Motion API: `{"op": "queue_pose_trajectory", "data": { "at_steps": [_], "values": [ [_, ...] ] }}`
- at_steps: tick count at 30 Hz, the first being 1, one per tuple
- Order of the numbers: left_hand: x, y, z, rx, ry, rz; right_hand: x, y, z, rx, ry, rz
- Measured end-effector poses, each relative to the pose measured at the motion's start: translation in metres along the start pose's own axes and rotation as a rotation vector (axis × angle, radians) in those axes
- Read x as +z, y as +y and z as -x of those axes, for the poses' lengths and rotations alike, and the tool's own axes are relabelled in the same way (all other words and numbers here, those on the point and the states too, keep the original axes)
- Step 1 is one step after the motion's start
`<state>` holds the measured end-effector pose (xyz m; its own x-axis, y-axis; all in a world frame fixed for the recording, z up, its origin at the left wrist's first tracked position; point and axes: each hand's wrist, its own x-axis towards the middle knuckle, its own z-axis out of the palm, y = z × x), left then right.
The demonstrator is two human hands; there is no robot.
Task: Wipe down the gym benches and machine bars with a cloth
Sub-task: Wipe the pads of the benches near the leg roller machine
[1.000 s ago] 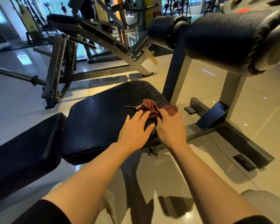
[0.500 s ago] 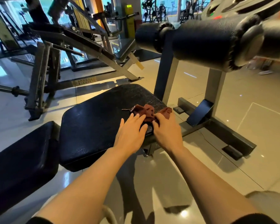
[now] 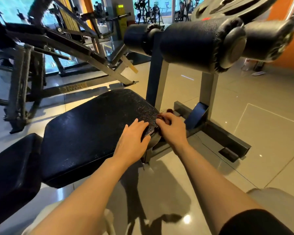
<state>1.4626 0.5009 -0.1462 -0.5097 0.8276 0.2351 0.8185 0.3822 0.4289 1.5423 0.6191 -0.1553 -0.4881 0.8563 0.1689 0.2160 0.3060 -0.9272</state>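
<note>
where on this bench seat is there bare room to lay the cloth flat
The seat pad is bare left of the left hand, over to the back pad. Its right corner is crowded: both hands, with the right hand bunching the cloth.

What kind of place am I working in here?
Most likely a commercial gym. The left hand rests on a black padded bench, black foam leg rollers sit on a steel frame just beyond it, and a plate-loaded machine stands on the glossy tiled floor.
</note>
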Motion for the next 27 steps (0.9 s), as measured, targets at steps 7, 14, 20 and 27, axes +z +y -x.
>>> {"op": "queue_pose_trajectory", "data": {
  "at_steps": [7, 14, 20, 27],
  "values": [
    [-0.003, -0.010, -0.004, -0.021, 0.036, -0.023, 0.017, 0.008, -0.015, -0.055, -0.130, -0.077],
    [0.005, -0.007, -0.009, -0.040, 0.033, -0.080, 0.005, 0.029, -0.005, 0.047, -0.184, -0.325],
    [0.011, 0.003, -0.011, -0.056, 0.080, -0.100, -0.019, 0.046, 0.007, 0.134, -0.125, -0.205],
    [0.023, 0.019, -0.010, -0.116, 0.119, -0.121, -0.011, 0.022, 0.015, 0.060, -0.243, -0.460]
  ]
}}
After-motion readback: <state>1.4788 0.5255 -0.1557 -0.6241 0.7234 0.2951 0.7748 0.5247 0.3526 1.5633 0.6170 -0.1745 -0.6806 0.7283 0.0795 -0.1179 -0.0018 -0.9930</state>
